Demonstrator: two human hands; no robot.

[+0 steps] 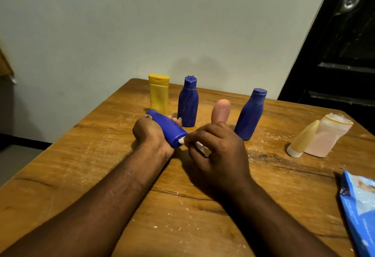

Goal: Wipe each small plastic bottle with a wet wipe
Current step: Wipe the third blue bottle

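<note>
Blue plastic fills the left hand (149,133): its fingers are curled round the small blue bottle (168,130), which is held low over the table (101,155), slanted, with its cap away from the person and its base toward them. The right hand (217,151) has its fingers bent and pinches a crumpled white wet wipe (199,146), whose end touches the base corner of the bottle. To do this step well, I think the left hand should turn the bottle slowly while the wipe goes along the whole body, then around the cap, so that no side is missed. The grip should stay firm but not squeeze, because thin plastic can slip when it is wet. A more spread wipe would probably clean better than a tight ball. Behind the hands stand a yellow bottle (158,96), a second blue bottle (188,104), a pink bottle (221,111) and a third blue bottle (250,114), all upright, near each other. To the right, a cream tube (302,142) leans against a pale pink bottle (326,137). I cannot tell which of these are already wiped. A blue wipe packet (359,206) lies at the right edge. The wooden surface is scratched and carries white crumbs. A plain pale wall (142,23) is behind, and a black door (334,53) is at the right.
</note>
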